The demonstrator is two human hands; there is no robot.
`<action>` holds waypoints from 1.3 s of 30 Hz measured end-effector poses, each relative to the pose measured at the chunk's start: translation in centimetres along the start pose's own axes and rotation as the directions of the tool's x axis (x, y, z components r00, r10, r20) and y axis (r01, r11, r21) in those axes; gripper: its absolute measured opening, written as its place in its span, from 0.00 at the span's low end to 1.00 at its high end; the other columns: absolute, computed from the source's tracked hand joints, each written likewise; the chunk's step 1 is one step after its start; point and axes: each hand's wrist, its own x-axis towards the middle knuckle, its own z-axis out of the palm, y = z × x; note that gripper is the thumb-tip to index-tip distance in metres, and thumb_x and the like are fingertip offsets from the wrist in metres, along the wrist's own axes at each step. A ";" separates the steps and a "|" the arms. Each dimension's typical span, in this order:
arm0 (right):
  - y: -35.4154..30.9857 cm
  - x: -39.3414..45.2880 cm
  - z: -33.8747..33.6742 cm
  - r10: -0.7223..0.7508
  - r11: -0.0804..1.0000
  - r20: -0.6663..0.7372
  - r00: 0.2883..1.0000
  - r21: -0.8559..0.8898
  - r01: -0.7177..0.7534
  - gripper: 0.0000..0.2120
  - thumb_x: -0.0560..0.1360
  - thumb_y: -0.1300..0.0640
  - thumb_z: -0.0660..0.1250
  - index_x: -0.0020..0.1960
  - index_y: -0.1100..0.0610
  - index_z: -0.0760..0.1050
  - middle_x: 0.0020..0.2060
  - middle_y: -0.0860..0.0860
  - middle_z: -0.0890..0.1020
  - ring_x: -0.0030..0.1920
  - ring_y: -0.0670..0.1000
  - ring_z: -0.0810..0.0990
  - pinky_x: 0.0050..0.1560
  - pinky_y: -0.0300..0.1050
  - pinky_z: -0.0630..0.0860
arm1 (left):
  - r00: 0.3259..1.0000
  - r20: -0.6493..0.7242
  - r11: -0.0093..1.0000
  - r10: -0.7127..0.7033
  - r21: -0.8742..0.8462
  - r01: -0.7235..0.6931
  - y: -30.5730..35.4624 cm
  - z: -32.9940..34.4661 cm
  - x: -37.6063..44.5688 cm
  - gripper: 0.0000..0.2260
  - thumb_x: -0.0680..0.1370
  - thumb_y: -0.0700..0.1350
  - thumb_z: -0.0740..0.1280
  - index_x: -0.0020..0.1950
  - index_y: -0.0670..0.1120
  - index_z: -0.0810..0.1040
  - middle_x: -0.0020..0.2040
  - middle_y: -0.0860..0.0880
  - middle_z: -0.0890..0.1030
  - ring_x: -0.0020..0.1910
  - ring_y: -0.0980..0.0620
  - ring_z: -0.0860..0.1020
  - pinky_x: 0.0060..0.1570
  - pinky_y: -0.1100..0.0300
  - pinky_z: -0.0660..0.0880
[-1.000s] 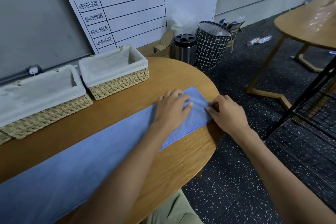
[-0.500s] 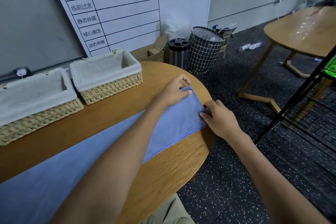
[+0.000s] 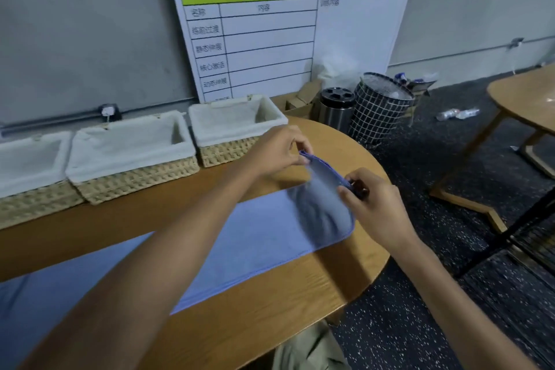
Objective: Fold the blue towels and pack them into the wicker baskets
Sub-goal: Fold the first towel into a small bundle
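Note:
A long blue towel (image 3: 258, 237) lies lengthwise along the wooden table (image 3: 270, 309), its right end lifted off the top and curling back toward the left. My left hand (image 3: 276, 147) pinches the far corner of that end. My right hand (image 3: 372, 201) pinches the near corner. Three wicker baskets with white liners stand in a row at the table's back edge: the right basket (image 3: 228, 150) just behind my left hand, the middle basket (image 3: 135, 177), and the left basket (image 3: 33, 201) cut off by the frame. No towel shows inside them.
A white schedule board (image 3: 270, 39) leans on the wall behind the baskets. On the floor right of the table stand a steel bin (image 3: 335, 111) and a wire-mesh bin (image 3: 380, 111). A second wooden table (image 3: 528, 99) and a black rack (image 3: 534, 234) are at right.
Both hands went from lying on the towel's right end to pinching its corners and lifting that end off the table. The camera tilted up, bringing a third basket into view.

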 end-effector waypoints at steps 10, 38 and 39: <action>-15.9 -3.2 11.4 -0.258 0.954 0.111 0.960 0.188 0.235 0.04 0.75 0.60 0.73 0.42 0.55 0.79 0.25 0.44 0.73 0.28 0.44 0.71 0.32 0.35 0.63 | 0.927 -0.095 0.914 -0.364 -0.226 0.336 -4.1 -13.2 -17.2 0.07 0.77 0.36 0.63 0.45 0.41 0.80 0.32 0.49 0.83 0.31 0.49 0.83 0.37 0.59 0.78; -29.2 -11.6 29.2 -0.488 0.857 0.431 0.759 0.404 0.321 0.18 0.77 0.42 0.61 0.44 0.56 0.80 0.38 0.49 0.80 0.41 0.47 0.77 0.45 0.46 0.72 | 0.809 -0.382 0.790 -0.447 0.256 0.557 -13.7 -17.4 -41.8 0.06 0.73 0.39 0.69 0.46 0.48 0.83 0.46 0.51 0.71 0.43 0.51 0.73 0.43 0.54 0.71; -28.2 -10.3 28.4 -0.473 0.860 0.377 0.797 0.397 0.322 0.15 0.76 0.44 0.62 0.44 0.54 0.80 0.39 0.48 0.82 0.41 0.46 0.78 0.46 0.46 0.73 | 0.808 -0.432 0.806 -0.400 0.254 0.535 -13.1 -16.8 -41.2 0.06 0.73 0.40 0.68 0.47 0.47 0.83 0.47 0.50 0.72 0.46 0.49 0.74 0.45 0.53 0.73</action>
